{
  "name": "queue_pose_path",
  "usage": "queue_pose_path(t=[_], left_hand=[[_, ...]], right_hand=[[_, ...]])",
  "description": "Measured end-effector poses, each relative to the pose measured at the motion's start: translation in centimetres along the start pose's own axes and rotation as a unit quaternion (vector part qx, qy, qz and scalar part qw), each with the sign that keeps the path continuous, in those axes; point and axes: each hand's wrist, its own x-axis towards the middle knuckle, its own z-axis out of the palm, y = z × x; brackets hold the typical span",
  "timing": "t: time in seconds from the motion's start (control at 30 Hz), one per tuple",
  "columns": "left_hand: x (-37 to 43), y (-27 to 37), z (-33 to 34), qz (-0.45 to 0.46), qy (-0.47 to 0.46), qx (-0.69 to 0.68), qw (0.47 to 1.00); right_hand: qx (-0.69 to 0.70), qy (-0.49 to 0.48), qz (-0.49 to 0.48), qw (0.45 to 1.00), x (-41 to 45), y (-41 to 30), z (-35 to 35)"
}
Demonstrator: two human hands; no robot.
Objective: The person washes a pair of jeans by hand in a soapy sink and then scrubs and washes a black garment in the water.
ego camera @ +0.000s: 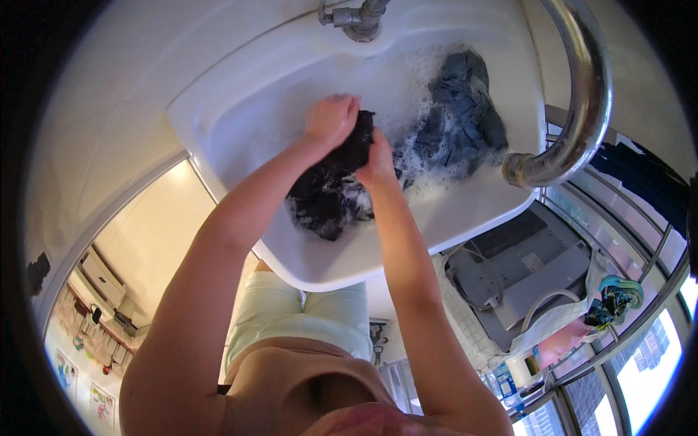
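My left hand (pixel 334 121) and my right hand (pixel 378 162) both hold a wet black cloth (pixel 353 147) over the white basin (pixel 349 267). The left hand is closed at the cloth's upper left edge; the right hand grips its right side, thumb towards the cloth. The cloth's lower part lies bunched near the front of the basin, with suds on it. At the right side of the basin a dark grey-blue garment (pixel 463 114) lies in soapy water (pixel 403 98). Some fingertips of both hands are hidden.
A curved metal pipe (pixel 591 109) arches over the basin's right edge. A metal tap (pixel 357 19) stands at the back rim. Below right is a grey appliance (pixel 523 272) with a checked cover, beside a window with rails (pixel 621 201). A doorway opens at left.
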Motion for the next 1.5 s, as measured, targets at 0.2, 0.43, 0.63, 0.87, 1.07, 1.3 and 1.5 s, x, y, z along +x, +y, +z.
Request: queue_pose_path(t=[0.2,0.43,0.63,0.87,1.07,1.3,1.5], left_hand=[[-2.3,0.5,1.0,0.057,-0.014,-0.039,0.998],[-2.0,-1.4,2.9,-0.039,0.085,0.168,0.981],[1.0,-4.8,1.2,0.223,0.006,0.129,0.966],[-0.7,-5.4,3.0,0.165,-0.076,0.229,0.956],[0.9,3.1,2.9,-0.164,0.049,-0.093,0.981],[0.4,3.7,0.3,0.075,-0.093,-0.001,0.993],[-4.1,7.8,1.9,0.094,0.049,-0.092,0.99]], right_hand=[[0.067,0.049,0.032,0.996,1.3,2.5,-1.3],[-0.579,0.247,-0.38,0.677,1.8,-3.0,-3.6],[-0.796,0.23,-0.398,0.394,2.2,-1.4,-4.3],[-0.838,0.091,-0.394,0.368,2.0,-2.2,-4.1],[-0.012,0.023,-0.136,0.99,4.4,-1.4,-3.2],[0.235,-0.26,-0.034,0.936,1.5,-0.5,-3.9],[0.148,-0.401,-0.076,0.901,2.4,-1.7,-8.2]])
